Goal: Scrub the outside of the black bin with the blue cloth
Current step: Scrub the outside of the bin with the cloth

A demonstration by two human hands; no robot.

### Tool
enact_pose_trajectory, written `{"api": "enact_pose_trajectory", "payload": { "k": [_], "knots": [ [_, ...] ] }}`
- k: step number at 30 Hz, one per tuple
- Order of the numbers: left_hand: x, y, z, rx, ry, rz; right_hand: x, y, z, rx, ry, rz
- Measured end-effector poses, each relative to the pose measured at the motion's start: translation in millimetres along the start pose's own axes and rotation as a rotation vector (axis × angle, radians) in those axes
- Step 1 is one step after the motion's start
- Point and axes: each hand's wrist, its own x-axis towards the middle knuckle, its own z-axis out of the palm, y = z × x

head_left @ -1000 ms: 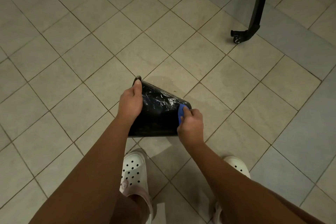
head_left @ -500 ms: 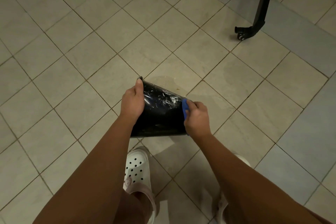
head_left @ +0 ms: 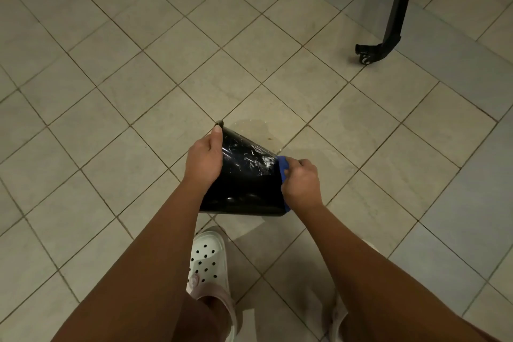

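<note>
**Bin part scrubbed, cloth at its right flank**

Our left hand [head_left: 204, 162] grasps the bin [head_left: 244, 191] at its 9 o'clock side, with the thumb laid along the far edge and the fingers hidden behind the wall. A white shoe [head_left: 208, 258] stands at 6 o'clock below it. The bin lies tilted on its side at the middle of the view, over the floor [head_left: 111, 91]. We cannot tell whether its near edge touches the tiles. White suds [head_left: 259, 158] streak its wall toward 12 o'clock, while the band toward 6 o'clock shines dark and bare. A wet patch [head_left: 258, 128] marks the tiles just past it at 12. At the bin's 3 o'clock, the cloth [head_left: 282, 165] is clenched in our right hand [head_left: 301, 182] and pressed to the wall. A black caster leg [head_left: 394, 14] stands well apart at 1 o'clock.

We judge the scrub about midway. The upper face is soaped and the right flank is in hand. The underside and far side are hidden from us and may be left to do.
</note>
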Motion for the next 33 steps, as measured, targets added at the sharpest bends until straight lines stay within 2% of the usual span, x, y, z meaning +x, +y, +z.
{"api": "enact_pose_trajectory", "payload": {
  "k": [2, 4, 8, 10, 12, 15, 17, 23, 27, 30, 33],
  "knots": [
    [-0.8, 2.1, 0.7, 0.005, 0.009, 0.008, 1.4, 2.2, -7.6, -0.009, -0.081, 0.192],
    [0.3, 2.2, 0.5, -0.016, 0.011, -0.012, -4.5, -5.0, -9.3, 0.000, -0.099, 0.270],
    [0.4, -1.8, -3.3, -0.080, -0.019, -0.070, -14.4, -28.4, -0.6, 0.055, 0.046, 0.001],
    [-1.4, -2.2, -5.5, -0.106, -0.006, -0.083, -8.4, -27.6, -0.3, 0.077, 0.061, -0.097],
    [-0.8, -2.3, -5.5, -0.100, 0.009, -0.068, -1.4, -17.7, -2.8, 0.042, 0.023, -0.053],
    [-0.2, -2.0, -4.9, -0.066, 0.034, -0.053, -3.1, -11.0, -6.9, -0.017, -0.056, 0.145],
    [0.5, -3.1, -6.9, -0.070, 0.031, -0.065, -12.8, -19.2, -4.8, -0.008, -0.068, 0.192],
    [0.8, -0.3, -8.2, -0.048, -0.013, -0.029, -7.2, -20.5, 2.2, 0.004, 0.031, -0.118],
    [-0.3, 6.7, -1.6, 0.058, 0.007, 0.068, 3.2, -2.8, -6.2, -0.050, -0.081, 0.093],
    [1.4, 7.8, 0.2, 0.103, 0.016, 0.083, -11.1, -10.6, -1.8, -0.029, -0.067, 0.225],
    [1.8, 4.3, -1.6, 0.081, 0.022, 0.040, -26.6, -30.2, 9.1, 0.031, 0.062, 0.093]
  ]
}}
